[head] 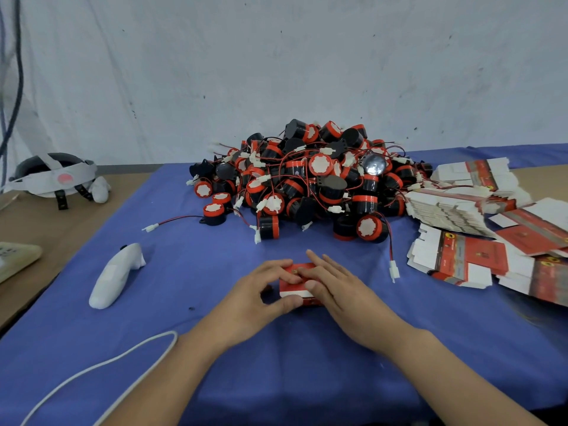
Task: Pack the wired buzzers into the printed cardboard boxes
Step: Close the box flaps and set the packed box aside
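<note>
1. The printed cardboard box (295, 293) sits between both hands, its long axis seemingly left to right.
2. The left hand (261, 292) grips it; the right hand (333, 285) presses flat-fingered on top.
3. The buzzer pile (307, 182) lies straight ahead.

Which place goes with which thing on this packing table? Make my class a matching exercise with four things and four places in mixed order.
Things
1. buzzer pile
2. flat printed boxes
3. white controller
4. small red box

Places
A. between the left hand and the right hand
B. far right side
C. left part of the blue cloth, lying alone
D. middle of the cloth, beyond the hands

Pairs: 1-D, 2-B, 3-C, 4-A
</note>
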`<state>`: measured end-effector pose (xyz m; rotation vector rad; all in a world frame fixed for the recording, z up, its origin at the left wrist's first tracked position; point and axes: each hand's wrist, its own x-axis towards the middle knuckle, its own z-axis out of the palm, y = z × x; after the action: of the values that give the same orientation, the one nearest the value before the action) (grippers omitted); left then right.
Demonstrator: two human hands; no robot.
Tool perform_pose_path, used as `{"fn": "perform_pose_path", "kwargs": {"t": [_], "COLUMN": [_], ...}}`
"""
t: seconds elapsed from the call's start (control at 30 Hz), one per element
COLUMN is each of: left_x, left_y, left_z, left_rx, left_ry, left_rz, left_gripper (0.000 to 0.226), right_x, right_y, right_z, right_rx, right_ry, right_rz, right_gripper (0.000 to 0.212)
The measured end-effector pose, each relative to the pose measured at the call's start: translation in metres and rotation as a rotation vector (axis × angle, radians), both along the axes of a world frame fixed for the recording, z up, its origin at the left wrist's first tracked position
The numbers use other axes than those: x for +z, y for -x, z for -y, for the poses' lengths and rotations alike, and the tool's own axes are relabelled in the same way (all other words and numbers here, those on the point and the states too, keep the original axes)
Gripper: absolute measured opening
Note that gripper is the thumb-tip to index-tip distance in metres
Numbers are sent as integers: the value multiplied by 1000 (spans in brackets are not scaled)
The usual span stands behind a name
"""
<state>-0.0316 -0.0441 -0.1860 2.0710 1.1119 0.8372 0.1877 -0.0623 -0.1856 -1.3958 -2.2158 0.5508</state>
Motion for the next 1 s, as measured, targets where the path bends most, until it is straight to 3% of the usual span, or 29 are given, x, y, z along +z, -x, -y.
{"fn": "perform_pose_path", "kwargs": {"t": [0.13, 0.37, 0.6, 0.83, 1.0], "left_x": [1, -8, -11, -4, 2], "left_y": [-1, -11, -10, -6, -5], "left_z": [0, -3, -5, -2, -3], "left_rx": [-16, 46, 84, 80, 68], "left_ry": [27, -55, -19, -48, 33], "left_rz": [50, 22, 78, 74, 129], "left_gripper": [21, 19, 31, 26, 28], "right_x": [-1, -4, -7, -2, 1], "right_y": [-10, -8, -8, -9, -8], "right_z": [-4, -7, -8, -8, -8], "right_rx": [71, 56, 36, 32, -3], "right_ry": [-35, -123, -141, -94, -72], "right_rz": [139, 202, 150, 71, -26], "right_gripper": [52, 53, 49, 46, 43]}}
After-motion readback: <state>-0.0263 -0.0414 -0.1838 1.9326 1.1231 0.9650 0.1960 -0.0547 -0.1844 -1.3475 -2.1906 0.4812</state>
